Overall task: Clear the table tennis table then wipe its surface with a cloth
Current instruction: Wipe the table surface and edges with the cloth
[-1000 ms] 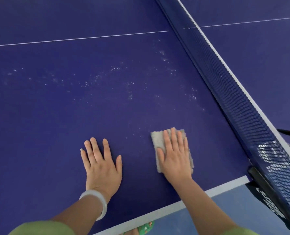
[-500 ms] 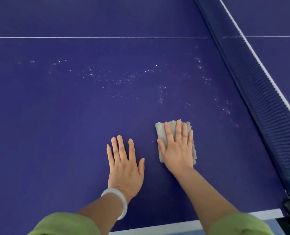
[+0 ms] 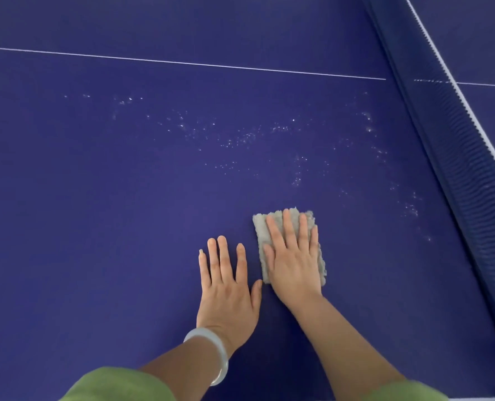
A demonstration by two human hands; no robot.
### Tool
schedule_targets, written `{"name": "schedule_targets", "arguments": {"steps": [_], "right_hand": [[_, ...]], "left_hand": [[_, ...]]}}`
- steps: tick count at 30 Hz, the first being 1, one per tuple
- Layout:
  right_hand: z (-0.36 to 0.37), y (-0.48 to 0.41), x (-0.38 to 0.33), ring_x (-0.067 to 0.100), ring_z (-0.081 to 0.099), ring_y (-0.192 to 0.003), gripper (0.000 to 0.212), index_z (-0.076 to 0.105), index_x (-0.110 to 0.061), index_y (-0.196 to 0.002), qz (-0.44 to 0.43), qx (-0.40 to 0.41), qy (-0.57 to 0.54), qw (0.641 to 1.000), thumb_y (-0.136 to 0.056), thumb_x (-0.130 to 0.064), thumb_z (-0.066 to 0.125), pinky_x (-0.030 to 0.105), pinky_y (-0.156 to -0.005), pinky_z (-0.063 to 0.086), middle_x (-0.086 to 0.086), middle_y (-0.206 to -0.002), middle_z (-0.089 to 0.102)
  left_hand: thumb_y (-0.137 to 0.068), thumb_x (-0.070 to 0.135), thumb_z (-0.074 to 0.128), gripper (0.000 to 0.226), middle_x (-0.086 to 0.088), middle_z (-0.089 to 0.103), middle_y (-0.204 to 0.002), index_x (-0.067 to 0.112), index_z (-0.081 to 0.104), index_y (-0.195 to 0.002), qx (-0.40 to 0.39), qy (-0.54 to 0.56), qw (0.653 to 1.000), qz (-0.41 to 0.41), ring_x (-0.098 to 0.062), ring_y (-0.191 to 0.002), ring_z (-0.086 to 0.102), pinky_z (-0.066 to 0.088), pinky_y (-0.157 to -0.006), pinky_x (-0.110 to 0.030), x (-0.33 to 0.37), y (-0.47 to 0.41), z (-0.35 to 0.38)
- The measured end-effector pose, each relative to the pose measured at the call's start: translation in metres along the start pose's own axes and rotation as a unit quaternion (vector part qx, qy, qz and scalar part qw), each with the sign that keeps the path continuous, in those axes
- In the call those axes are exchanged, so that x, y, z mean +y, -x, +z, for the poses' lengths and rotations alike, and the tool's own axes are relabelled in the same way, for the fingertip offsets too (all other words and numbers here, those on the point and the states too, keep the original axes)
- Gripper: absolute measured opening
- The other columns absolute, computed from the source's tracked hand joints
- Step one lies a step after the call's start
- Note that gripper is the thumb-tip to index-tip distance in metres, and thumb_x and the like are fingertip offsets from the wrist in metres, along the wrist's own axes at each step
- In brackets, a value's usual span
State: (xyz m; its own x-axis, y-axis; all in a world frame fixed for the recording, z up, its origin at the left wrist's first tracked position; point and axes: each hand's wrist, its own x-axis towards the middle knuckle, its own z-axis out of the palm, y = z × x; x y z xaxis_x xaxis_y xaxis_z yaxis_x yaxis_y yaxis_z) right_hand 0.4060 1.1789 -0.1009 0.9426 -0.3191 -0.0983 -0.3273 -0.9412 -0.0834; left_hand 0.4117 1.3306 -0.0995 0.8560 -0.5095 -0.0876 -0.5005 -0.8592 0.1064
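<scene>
A small folded grey cloth [image 3: 262, 227] lies flat on the dark blue table tennis table [image 3: 95, 227]. My right hand [image 3: 294, 256] presses down on the cloth with its fingers spread, covering most of it. My left hand [image 3: 229, 287] rests palm-down on the bare table just left of the cloth, its thumb almost touching my right hand. White dust specks [image 3: 240, 140] are scattered over the surface beyond both hands.
The dark blue net [image 3: 457, 169] with a white top band runs diagonally along the right side. A thin white centre line [image 3: 182, 62] crosses the table farther away. My left wrist carries a pale bangle [image 3: 211, 345].
Both hands and the cloth have slid forward on the table, away from its near edge. The view has shifted forward too, so the near white edge line has nearly left the frame.
</scene>
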Motion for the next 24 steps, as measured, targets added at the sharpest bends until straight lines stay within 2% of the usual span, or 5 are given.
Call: {"name": "schedule_targets", "arguments": {"steps": [2,7,9,16,24], "right_hand": [[-0.006,-0.036,0.028,0.035,-0.009,-0.151,0.058,0.001,-0.028,-0.158,0.028,-0.021,0.024,0.999,-0.103,-0.043,0.008,0.051,-0.122,0.0,0.005,-0.166,-0.001],[-0.019,-0.028,0.092,0.038,-0.007,-0.15,0.06,0.003,-0.023,-0.158,0.32,-0.016,-0.064,0.945,-0.103,-0.045,0.013,0.053,-0.121,-0.006,0.011,-0.165,-0.002],[-0.012,0.002,0.067,0.038,-0.008,-0.15,0.062,0.003,-0.022,-0.158,0.311,-0.002,-0.048,0.949,-0.102,-0.047,0.009,0.054,-0.121,-0.004,0.012,-0.165,-0.003],[-0.002,-0.024,-0.011,0.03,-0.003,-0.152,0.06,0.01,-0.025,-0.158,-0.012,-0.015,-0.007,1.0,-0.102,-0.047,0.014,0.05,-0.123,0.004,0.006,-0.165,0.008],[-0.009,-0.014,0.052,0.025,-0.012,-0.152,0.059,-0.003,-0.028,-0.157,0.249,-0.023,-0.038,0.968,-0.102,-0.05,0.003,0.048,-0.123,-0.004,0.001,-0.166,-0.007]], "left_hand": [[-0.099,0.048,0.017,0.07,-0.032,0.005,-0.158,0.003,0.019,-0.153,-0.001,0.0,1.0,-0.004,-0.046,-0.148,-0.003,0.012,-0.118,-0.061,0.0,-0.001,0.0],[-0.099,0.049,0.019,0.07,-0.032,0.007,-0.158,0.003,0.022,-0.152,-0.006,0.016,1.0,-0.002,-0.047,-0.148,0.001,0.013,-0.117,-0.062,-0.001,0.0,-0.001],[-0.099,0.049,0.021,0.071,-0.033,0.005,-0.158,0.002,0.022,-0.152,-0.01,0.018,1.0,-0.002,-0.048,-0.147,0.0,0.014,-0.117,-0.063,-0.002,-0.001,0.0],[-0.099,0.047,0.023,0.07,-0.034,0.007,-0.157,0.0,0.024,-0.151,-0.028,0.023,0.999,0.002,-0.048,-0.147,0.001,0.014,-0.116,-0.064,-0.002,-0.002,-0.005],[-0.098,0.05,0.029,0.072,-0.034,0.007,-0.157,0.002,0.023,-0.151,-0.037,0.039,0.999,0.009,-0.048,-0.147,0.001,0.014,-0.117,-0.064,-0.007,-0.002,-0.007]]}}
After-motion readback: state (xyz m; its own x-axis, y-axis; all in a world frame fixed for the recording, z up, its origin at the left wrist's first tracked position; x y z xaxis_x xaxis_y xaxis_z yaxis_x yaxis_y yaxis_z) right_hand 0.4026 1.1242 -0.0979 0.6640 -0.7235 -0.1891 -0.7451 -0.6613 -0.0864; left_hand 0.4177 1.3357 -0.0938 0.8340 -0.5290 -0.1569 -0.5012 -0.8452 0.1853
